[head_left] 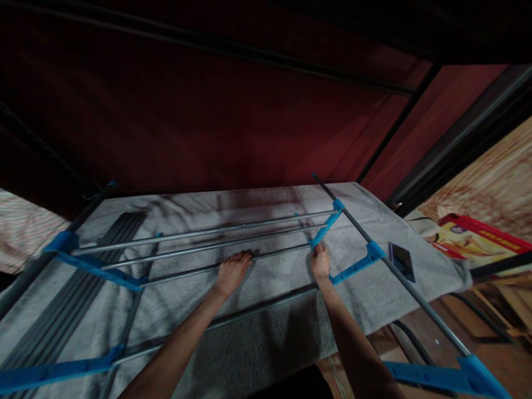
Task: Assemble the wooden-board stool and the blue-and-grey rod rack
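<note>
A rack of grey metal tubes joined by blue plastic brackets lies across a grey cloth-covered surface. My left hand [235, 272] is closed over the nearest of three parallel tubes [286, 251], close to its middle. At that tube's right end, my right hand [320, 263] grips the lower end of a blue bracket [326, 227]. The fingertips there are partly hidden behind the bracket. The other ends of the three tubes meet another blue bracket [100, 267] on the left. A second blue bracket [359, 265] stands off the long right side tube [409, 285], beside my right wrist.
Several loose grey tubes [70, 305] lie bundled on the cloth [257, 327] at left. A phone [402, 261] lies right of the rack. Beyond it sits a red and yellow box [477, 238]. A dark red panel [233, 122] rises along the far edge.
</note>
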`<act>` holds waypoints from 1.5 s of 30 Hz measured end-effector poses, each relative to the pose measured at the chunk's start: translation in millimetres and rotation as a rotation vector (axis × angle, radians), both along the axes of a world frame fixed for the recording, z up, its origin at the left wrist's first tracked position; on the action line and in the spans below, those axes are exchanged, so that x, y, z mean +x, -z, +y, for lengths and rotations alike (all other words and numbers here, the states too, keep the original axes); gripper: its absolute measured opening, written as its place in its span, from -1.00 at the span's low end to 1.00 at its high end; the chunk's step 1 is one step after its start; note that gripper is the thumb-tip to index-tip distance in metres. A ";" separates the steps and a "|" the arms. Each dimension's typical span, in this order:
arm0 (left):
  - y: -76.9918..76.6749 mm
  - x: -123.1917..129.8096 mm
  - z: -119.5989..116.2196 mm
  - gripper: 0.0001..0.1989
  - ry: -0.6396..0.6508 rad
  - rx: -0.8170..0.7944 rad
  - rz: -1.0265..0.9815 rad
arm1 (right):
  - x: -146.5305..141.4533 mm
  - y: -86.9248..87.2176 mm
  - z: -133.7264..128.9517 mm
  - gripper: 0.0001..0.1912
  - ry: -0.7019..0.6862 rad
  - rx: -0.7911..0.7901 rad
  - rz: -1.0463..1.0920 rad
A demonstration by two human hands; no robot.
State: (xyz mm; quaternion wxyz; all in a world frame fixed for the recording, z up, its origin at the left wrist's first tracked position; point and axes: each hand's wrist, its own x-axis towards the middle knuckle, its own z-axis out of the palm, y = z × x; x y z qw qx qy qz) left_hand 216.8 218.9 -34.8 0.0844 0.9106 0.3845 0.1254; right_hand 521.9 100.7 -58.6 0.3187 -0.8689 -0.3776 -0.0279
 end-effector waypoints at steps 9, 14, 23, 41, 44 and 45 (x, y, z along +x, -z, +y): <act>-6.9 -1.1 0.4 -0.65 0.018 -0.015 0.026 | -1.6 -2.7 -0.8 -0.58 -0.004 -0.011 0.010; -9.7 -1.5 -0.2 -0.66 0.025 -0.001 0.014 | -2.2 -4.0 -1.1 -0.58 -0.011 -0.014 0.006; -13.4 -1.0 -0.3 -0.65 0.036 0.003 0.065 | -2.7 -4.3 -2.1 -0.56 -0.024 -0.015 -0.004; -12.2 -4.3 -0.2 -0.64 0.055 -0.011 0.009 | -6.7 -0.1 -2.5 -0.62 -0.014 0.037 0.024; -12.9 -10.4 -1.9 -0.67 0.098 0.026 -0.036 | -5.7 -1.6 -2.4 -0.65 -0.017 0.064 0.029; -12.9 -13.9 -2.4 -0.67 0.088 0.043 -0.038 | -4.5 -2.0 -2.0 -0.62 -0.022 0.073 0.034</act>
